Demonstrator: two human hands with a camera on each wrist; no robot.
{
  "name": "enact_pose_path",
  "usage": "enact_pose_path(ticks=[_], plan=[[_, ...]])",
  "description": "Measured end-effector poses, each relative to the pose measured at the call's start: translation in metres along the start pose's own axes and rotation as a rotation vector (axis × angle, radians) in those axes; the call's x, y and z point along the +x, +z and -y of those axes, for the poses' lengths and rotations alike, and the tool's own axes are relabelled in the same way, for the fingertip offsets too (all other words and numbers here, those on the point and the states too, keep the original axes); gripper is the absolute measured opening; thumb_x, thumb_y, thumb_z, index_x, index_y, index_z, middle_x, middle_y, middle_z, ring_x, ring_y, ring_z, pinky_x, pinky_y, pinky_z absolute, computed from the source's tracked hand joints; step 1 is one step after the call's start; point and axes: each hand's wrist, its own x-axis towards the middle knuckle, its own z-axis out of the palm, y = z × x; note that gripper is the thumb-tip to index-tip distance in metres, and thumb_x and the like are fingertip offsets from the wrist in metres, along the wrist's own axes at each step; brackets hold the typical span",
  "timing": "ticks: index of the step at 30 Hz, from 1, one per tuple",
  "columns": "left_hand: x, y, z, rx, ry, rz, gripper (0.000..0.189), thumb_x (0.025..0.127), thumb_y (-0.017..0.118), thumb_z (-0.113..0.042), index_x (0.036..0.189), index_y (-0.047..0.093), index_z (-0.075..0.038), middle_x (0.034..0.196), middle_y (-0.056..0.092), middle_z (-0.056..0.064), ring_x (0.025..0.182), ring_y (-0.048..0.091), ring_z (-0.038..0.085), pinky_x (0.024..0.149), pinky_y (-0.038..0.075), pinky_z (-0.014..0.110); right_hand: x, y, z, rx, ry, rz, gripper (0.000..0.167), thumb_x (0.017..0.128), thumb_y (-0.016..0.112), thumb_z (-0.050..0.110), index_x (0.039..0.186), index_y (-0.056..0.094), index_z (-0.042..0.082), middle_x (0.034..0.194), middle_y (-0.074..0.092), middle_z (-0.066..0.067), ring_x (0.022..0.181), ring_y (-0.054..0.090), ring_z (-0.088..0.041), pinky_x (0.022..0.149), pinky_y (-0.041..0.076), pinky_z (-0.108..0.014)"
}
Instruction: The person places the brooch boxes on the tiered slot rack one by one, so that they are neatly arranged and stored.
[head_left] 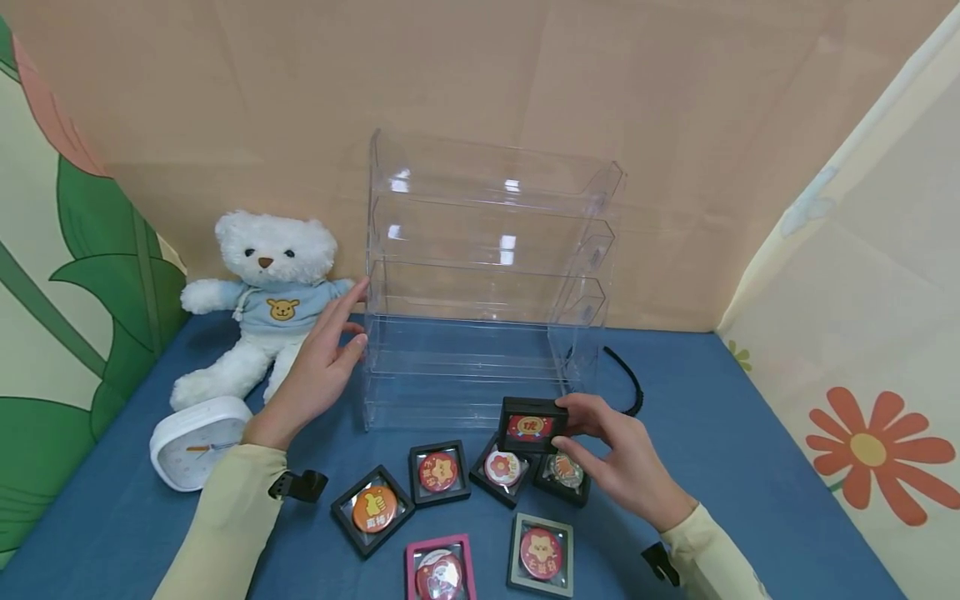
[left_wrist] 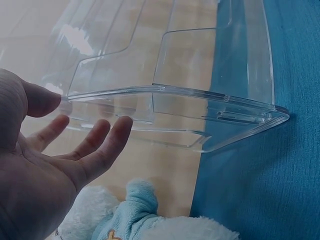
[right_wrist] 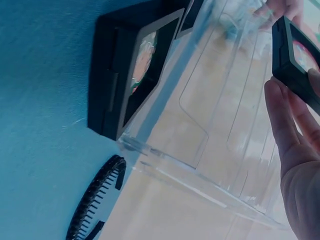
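Observation:
My right hand [head_left: 618,454] pinches a small black display case [head_left: 531,425] with a red badge inside, holding it upright over other cases. Two of these, a case with a white-rimmed badge [head_left: 502,468] and a black case [head_left: 564,475], lie partly behind it. A clear plastic tiered rack [head_left: 480,358] stands just beyond. At the rack's left side is my left hand [head_left: 318,367], its fingers spread and loosely bent. In the left wrist view, the thumb [left_wrist: 44,101] meets the rack's clear edge and the fingertips [left_wrist: 122,125] overlap its side panel.
A white teddy bear [head_left: 262,333] in a blue top and a white clock [head_left: 191,446] are at the left. Several cases lie in front, including a pink one [head_left: 467,554] and a grey one [head_left: 516,550]. A black toothed headband [head_left: 636,387] lies right of the rack.

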Motion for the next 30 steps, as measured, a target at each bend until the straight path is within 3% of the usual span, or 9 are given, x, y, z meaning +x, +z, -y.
enact_pose_path(ticks=[30], plan=[[-0.001, 0.000, 0.000, -0.015, 0.011, 0.004, 0.072, 0.106, 0.045, 0.001, 0.164, 0.015, -0.030, 0.157, 0.029, 0.014, 0.118, 0.051, 0.038, 0.083, 0.053, 0.052, 0.051, 0.012, 0.000, 0.032, -0.095, -0.037, 0.057, 0.087, 0.079, 0.002, 0.136, 0.054, 0.015, 0.109, 0.073, -0.003, 0.094, 0.071, -0.014, 0.083, 0.058, -0.034]])
